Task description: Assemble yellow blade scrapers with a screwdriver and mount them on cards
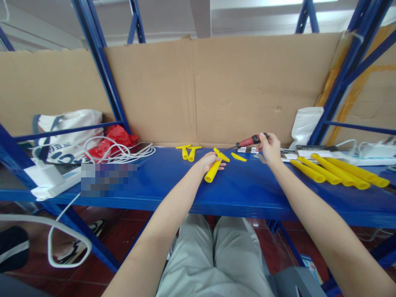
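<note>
My left hand (210, 161) is closed around a yellow T-shaped scraper handle (213, 170), whose hollow round end points toward me. In my right hand (269, 147) is a screwdriver (247, 141) with a red and black grip. Its thin shaft runs left to the crosspiece of the yellow handle, and the tip appears to meet it there. A flat yellow piece (239, 157) lies on the blue shelf (173, 185), just right of my left hand. Small metal bits (260, 158) rest below my right hand, too small to make out.
Two yellow T-shaped pieces (188, 152) lie left of my hands. Several yellow tubes (337, 171) are on the right. White cables (123, 150), a red plastic bag (116, 138) and a power strip (58, 183) crowd the left. Cardboard (247, 86) closes off the back.
</note>
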{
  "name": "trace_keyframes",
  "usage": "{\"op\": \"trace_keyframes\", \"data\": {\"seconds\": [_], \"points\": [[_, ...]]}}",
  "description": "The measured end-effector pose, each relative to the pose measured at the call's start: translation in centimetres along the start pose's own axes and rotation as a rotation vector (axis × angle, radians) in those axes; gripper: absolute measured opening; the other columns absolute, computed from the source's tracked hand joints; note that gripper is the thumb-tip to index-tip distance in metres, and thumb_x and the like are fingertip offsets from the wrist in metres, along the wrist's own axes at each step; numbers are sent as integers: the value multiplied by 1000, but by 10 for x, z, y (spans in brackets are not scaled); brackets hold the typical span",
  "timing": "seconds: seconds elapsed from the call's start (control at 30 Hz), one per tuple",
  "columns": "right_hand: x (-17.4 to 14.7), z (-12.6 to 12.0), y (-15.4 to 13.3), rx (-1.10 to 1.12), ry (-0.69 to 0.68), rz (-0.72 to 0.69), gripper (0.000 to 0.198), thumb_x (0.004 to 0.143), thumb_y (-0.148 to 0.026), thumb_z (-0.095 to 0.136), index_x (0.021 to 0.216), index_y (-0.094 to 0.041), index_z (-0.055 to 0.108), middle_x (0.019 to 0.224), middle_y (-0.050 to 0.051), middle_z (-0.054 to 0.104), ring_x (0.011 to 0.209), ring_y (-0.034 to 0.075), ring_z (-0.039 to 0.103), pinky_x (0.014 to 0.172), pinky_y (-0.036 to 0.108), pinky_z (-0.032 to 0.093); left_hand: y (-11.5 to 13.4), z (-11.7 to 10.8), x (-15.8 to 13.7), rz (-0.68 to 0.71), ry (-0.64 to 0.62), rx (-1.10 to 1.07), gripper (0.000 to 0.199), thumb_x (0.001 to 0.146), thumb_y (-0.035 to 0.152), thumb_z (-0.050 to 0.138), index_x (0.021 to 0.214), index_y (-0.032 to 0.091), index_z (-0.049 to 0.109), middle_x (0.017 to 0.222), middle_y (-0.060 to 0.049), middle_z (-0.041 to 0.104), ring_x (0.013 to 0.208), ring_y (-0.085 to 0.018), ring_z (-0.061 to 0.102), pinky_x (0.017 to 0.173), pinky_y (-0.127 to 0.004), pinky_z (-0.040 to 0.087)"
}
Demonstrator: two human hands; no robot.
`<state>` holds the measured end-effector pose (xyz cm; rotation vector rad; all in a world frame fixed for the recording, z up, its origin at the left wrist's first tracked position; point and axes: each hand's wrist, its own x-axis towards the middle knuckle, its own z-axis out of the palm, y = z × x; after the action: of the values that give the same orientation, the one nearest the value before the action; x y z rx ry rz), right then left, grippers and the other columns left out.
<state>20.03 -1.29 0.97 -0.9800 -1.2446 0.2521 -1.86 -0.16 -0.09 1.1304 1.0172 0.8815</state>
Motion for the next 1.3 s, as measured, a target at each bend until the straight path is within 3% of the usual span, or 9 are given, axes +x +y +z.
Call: {"op": "trace_keyframes", "data": {"seconds": [0.2, 0.6, 0.83, 1.07, 1.3], "points": [[2, 1, 3, 109, 20, -26, 48, 68, -67, 59, 75, -23, 43, 45, -8, 44, 35, 11, 46, 39, 25, 35, 0, -1, 0, -6, 3, 13, 47, 82, -7, 40, 121, 19, 40, 114, -12, 61, 76, -19, 70, 55, -28, 58], [1, -8, -3, 8, -41, -25, 10, 78, -31, 57, 83, -23, 54, 47, -7, 50, 40, 10, 45, 42, 23, 34, -1, -4, 3, 25, 36, 38, 45, 80, -7, 41, 119, 17, 41, 111, -12, 63, 64, -17, 69, 45, -22, 51], [1, -7, -11, 254, -55, 52, 30, 69, -44, 70, 82, -21, 57, 43, -9, 46, 30, 8, 38, 32, 22, 29, -3, -3, 5, 66, 83, 91, 50, 80, -5, 43, 124, 20, 39, 106, -10, 65, 63, -16, 69, 46, -21, 49], [4, -12, -16, 420, -178, 241, 32, 72, -49, 68, 75, -19, 56, 53, -2, 59, 41, 8, 52, 38, 18, 40, -2, -2, 4, 84, 106, 128, 48, 81, -4, 44, 123, 19, 39, 107, -12, 65, 60, -15, 68, 46, -21, 48], [2, -11, -17, 435, -145, 196, 37, 65, -48, 75, 68, -19, 52, 48, -6, 51, 37, 6, 45, 35, 16, 36, -3, -2, 7, 100, 161, 123, 49, 80, -1, 51, 122, 21, 39, 103, -10, 66, 62, -16, 68, 47, -20, 49]]}}
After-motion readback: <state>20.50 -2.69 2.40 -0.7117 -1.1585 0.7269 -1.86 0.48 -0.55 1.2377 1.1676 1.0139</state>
